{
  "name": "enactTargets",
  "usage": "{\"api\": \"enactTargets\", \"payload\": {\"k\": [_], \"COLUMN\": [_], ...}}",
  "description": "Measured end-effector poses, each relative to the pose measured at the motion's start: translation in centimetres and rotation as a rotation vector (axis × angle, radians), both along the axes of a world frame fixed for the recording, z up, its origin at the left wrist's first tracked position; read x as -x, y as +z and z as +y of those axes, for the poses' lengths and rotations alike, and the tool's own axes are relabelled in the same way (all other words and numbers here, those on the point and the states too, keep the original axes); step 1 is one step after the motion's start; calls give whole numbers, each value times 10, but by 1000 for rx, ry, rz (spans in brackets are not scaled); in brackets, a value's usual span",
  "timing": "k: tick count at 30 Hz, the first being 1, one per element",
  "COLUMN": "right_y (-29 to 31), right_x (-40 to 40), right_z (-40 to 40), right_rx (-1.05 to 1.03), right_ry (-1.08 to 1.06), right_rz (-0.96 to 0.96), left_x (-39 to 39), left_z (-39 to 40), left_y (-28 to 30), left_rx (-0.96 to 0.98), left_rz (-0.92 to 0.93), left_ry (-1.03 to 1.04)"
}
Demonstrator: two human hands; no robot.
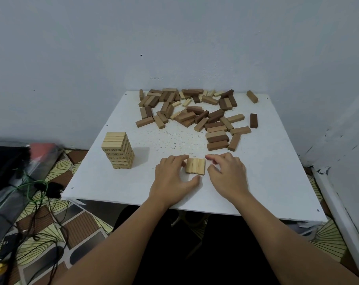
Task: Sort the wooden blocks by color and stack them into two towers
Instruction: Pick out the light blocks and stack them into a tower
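Note:
Three light wooden blocks (195,166) lie side by side as one row near the table's front middle. My left hand (173,178) curls around the row, fingers at its far left corner and thumb at its near edge. My right hand (225,171) hovers just right of the row with loosely bent fingers, holding nothing. A tower of light blocks (118,150), several layers high, stands at the table's left. A loose heap of mixed light, mid-brown and dark blocks (195,114) covers the far half of the table.
The white square table (112,182) sits in a corner, with walls behind and to the right. A single dark block (253,120) and a tan block (252,96) lie apart at the far right. Cables and bags (16,182) lie on the patterned floor at left.

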State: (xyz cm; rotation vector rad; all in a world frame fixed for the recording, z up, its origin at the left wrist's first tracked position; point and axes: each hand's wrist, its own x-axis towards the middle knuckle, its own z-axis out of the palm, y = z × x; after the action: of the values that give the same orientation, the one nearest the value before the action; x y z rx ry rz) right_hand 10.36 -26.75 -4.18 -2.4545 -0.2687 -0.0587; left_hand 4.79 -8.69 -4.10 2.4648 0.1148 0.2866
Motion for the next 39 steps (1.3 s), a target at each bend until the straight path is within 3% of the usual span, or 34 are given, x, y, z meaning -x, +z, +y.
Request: {"api": "enactTargets", "payload": {"k": [3, 6, 11, 14, 23, 39], "right_y": [6, 14, 30, 32, 28, 18], "right_x": [-3, -6, -10, -12, -12, -10], "right_z": [-3, -8, -16, -16, -14, -5], "right_rx": [49, 66, 86, 60, 11, 83], "right_ry": [61, 148, 230, 230, 220, 188], "right_rz": [68, 175, 338, 350, 313, 167], "left_x": [-1, -13, -45, -55, -51, -46], "left_z": [8, 26, 39, 36, 36, 32], "left_y": [3, 23, 55, 56, 45, 38], "left_rx": [171, 291, 151, 93, 241, 105], "left_rz": [64, 291, 553, 563, 496, 380], "left_ry": [-25, -133, -245, -266, -215, -266]}}
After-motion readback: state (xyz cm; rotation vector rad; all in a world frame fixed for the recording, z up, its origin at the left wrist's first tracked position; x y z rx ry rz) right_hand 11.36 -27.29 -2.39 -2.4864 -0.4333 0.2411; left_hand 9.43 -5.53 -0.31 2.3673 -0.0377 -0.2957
